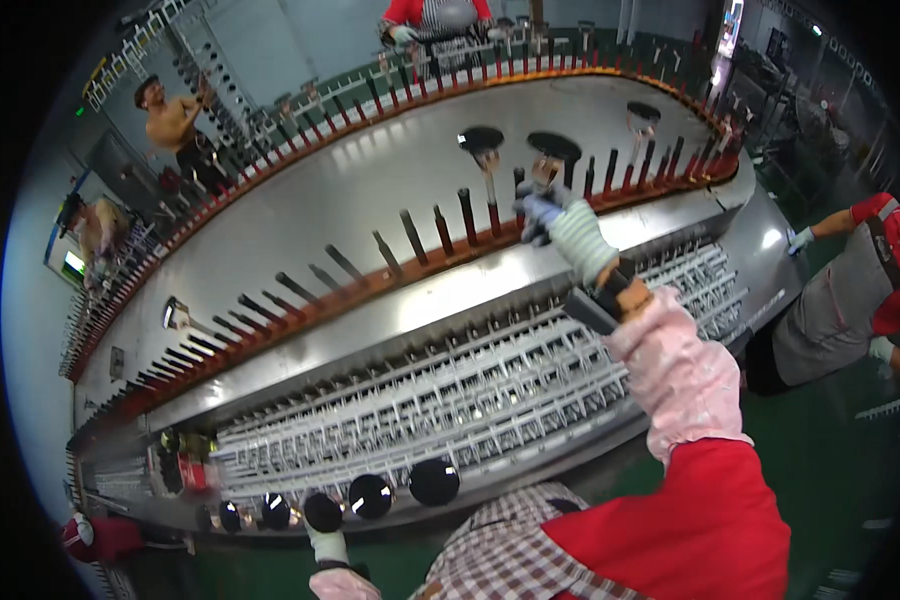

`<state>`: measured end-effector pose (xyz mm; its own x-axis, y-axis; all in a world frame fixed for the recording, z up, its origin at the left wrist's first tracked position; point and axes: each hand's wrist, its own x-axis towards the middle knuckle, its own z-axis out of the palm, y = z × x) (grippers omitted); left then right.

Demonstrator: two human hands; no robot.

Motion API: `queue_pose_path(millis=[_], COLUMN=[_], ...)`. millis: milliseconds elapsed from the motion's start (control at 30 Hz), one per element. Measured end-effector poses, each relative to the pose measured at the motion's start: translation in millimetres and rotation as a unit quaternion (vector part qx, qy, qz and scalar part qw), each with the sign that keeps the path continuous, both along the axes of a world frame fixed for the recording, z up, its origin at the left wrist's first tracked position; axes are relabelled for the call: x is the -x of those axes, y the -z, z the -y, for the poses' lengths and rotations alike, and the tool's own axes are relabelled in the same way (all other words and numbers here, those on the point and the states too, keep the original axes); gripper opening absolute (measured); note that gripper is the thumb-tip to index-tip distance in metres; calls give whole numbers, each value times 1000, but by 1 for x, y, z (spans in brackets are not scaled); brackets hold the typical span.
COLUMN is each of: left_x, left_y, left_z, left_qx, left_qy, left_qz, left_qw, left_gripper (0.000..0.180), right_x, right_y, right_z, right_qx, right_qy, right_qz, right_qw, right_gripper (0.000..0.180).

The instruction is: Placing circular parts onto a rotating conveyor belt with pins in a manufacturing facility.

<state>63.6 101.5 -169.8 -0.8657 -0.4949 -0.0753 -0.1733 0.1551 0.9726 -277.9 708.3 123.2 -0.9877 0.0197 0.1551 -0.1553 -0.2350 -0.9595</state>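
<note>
My right hand [558, 222], in a pale glove, reaches over the near edge of the bench track. Its fingers close around the lower metal part of a glossy black round-headed piece [554, 146]. A similar black round-headed piece [480, 140] stands on a peg just left of it. At the lower left, my left hand [328, 546], also gloved, is up against a black round head [323, 512] in a row of several along the bench front. That head hides the left fingers, so their grip does not show. Beside it is another black head [370, 496].
An orange-brown track [370, 285] with several upright dark and red pegs loops around the metal bench top [370, 180]. Metal racks [450, 400] lie in rows below it. Co-workers stand at the far side, left and right; one gloved hand [802, 240] is near the bench's right end.
</note>
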Motion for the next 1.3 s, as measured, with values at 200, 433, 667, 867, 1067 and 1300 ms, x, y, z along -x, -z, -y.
queue_pose_path(millis=[200,433,667,867,1067,1300], left_x=[27,34,29,36,41,23], left_y=[25,37,75,91,58,15], left_z=[2,5,29,38,5,-13], left_qx=[-255,-319,-104,-172,-117,4], left_qy=[25,-22,107,-21,13,-5], left_qz=[-62,-46,-60,-116,-30,34], left_qw=[965,946,987,978,993,999], left_gripper=[32,32,38,31,44,46], right_x=[-201,-253,-246,-248,-245,-59], right_y=[91,178,175,158,122,57], right_z=[51,83,80,92,29,-23], right_qx=[-94,-179,-346,-373,-217,-379], right_qy=[-111,-159,-84,-125,-335,43], right_qz=[66,72,-130,92,246,9], right_qw=[987,968,925,915,883,924], right_gripper=[30,21,24,21,35,39])
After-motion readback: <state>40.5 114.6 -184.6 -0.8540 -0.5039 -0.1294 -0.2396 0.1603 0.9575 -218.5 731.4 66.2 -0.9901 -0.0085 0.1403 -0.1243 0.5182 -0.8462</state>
